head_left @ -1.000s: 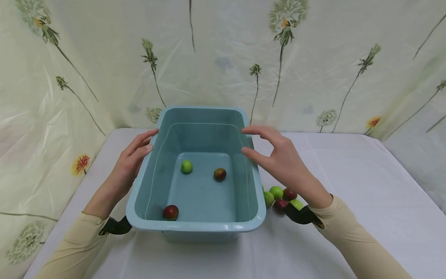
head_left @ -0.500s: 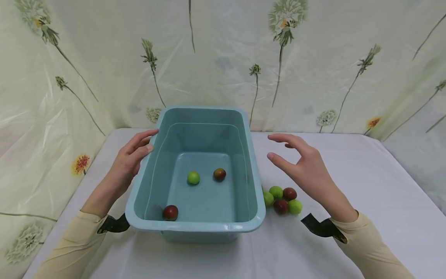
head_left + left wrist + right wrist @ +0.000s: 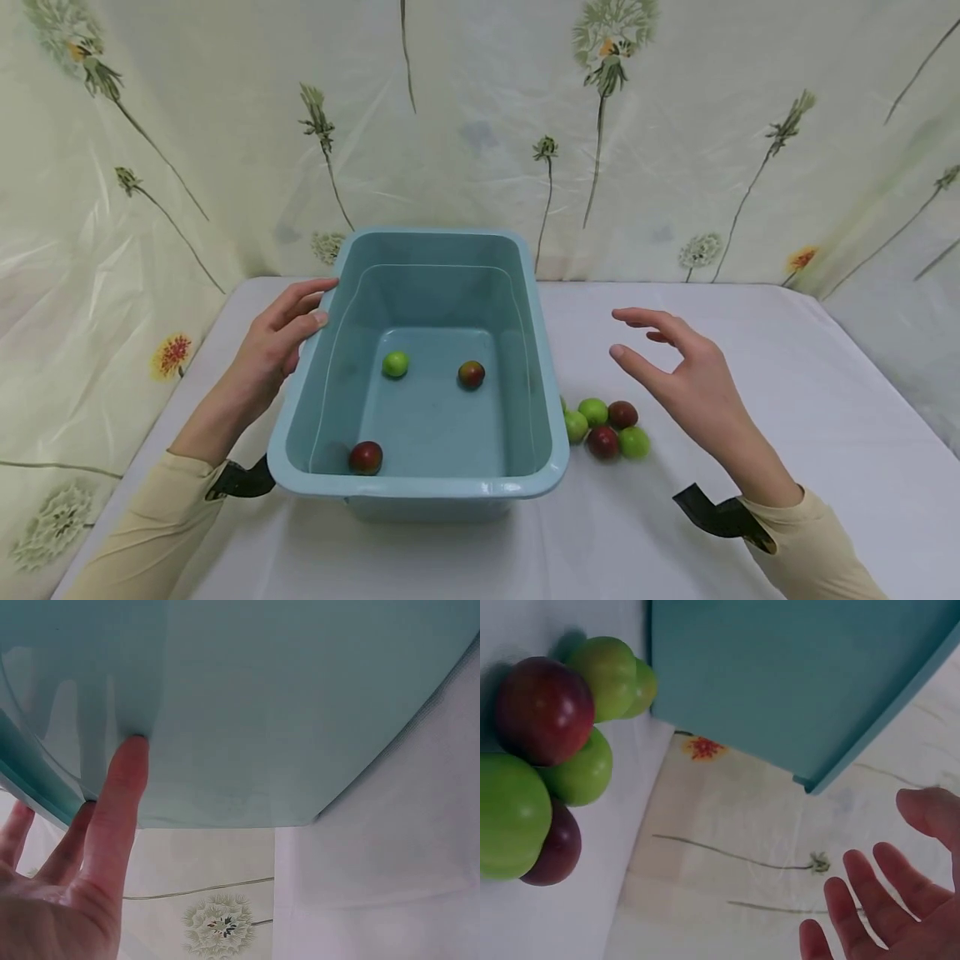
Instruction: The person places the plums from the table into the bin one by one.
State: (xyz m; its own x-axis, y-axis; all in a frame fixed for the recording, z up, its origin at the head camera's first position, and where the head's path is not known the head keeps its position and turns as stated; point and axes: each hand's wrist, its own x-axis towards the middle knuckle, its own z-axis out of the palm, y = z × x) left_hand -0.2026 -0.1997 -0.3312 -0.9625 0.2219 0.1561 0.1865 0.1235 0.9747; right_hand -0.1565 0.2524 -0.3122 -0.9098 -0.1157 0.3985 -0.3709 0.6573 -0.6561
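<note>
A white-clothed table (image 3: pixel 750 375) stands before dandelion-print sheeting. On it sits a blue tub (image 3: pixel 420 487) with three small fruits in it. The left hand (image 3: pixel 273 354) presses straight fingers against the tub's left wall. The right hand (image 3: pixel 690 383) hovers relaxed, holding nothing, above a fruit cluster (image 3: pixel 606 427) just right of the tub.
</note>
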